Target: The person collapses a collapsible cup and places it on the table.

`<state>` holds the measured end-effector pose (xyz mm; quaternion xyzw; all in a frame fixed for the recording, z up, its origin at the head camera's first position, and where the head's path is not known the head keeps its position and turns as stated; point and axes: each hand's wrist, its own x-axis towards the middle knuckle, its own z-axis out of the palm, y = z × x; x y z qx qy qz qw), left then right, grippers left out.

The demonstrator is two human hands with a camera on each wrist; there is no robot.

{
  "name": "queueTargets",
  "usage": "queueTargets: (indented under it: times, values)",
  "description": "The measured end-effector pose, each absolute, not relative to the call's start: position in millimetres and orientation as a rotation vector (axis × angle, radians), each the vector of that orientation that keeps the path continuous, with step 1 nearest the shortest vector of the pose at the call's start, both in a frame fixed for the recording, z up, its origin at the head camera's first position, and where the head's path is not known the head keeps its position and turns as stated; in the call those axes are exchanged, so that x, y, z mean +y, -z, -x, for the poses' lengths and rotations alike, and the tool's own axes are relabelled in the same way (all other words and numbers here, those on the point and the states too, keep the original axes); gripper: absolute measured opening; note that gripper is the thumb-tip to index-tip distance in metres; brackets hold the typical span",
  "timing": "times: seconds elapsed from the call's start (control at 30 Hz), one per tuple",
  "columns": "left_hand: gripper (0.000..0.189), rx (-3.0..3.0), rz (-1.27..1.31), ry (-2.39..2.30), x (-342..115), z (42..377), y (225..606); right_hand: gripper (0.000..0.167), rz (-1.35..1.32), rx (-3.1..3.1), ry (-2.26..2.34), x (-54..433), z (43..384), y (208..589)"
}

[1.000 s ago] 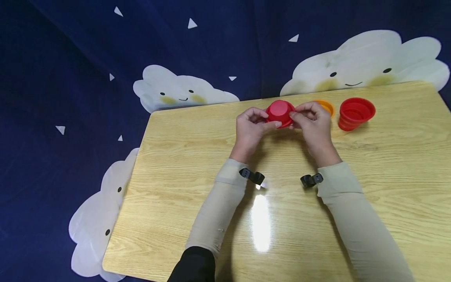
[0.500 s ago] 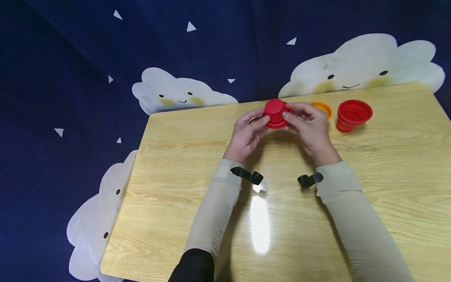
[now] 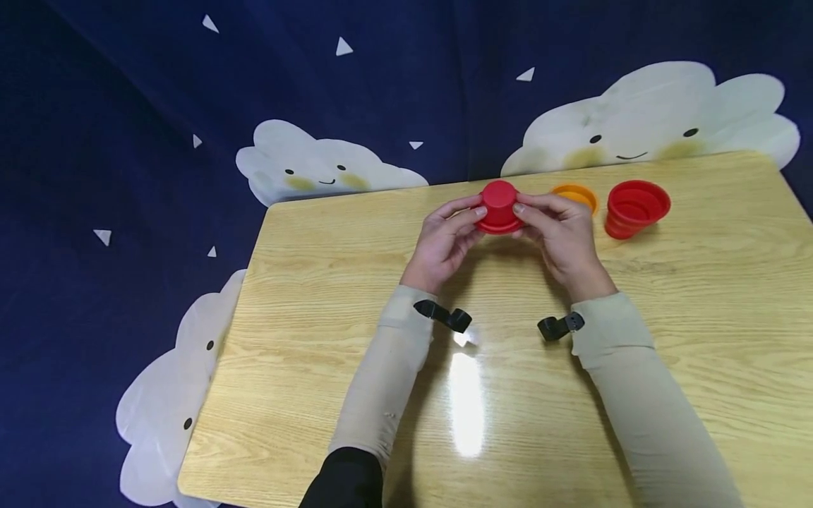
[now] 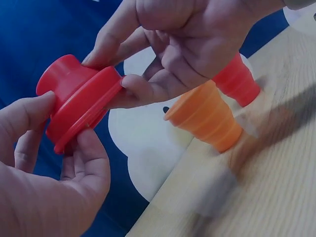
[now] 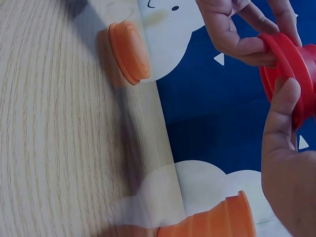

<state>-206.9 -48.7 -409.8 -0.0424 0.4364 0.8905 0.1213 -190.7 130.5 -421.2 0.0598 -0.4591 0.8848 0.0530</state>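
Pinching the squat red cup [image 3: 500, 201] above the table [image 3: 317, 317], left hand [image 3: 442, 245] and right hand [image 3: 567, 241] share what is probably a light, soft, bendy piece, best held by its thick rim [image 4: 86, 101].

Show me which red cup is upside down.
The squat red cup gripped by the left hand and right hand, narrow end up; the taller red cup stands mouth up.
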Motion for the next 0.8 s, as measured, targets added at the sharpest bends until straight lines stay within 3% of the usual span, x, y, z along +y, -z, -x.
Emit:
queueTargets:
  times: [0.23,0.8]
  values:
    - [0.033,1.362,0.073,-2.603,-42.2,205.7,410.0,0.015,-0.138,-1.494,-2.573,129.4,191.1,421.4]
    - [0.023,1.706,0.038,-2.548,-37.0,206.7,412.9,0.010,-0.028,-1.658,-2.367,123.2,189.1,418.9]
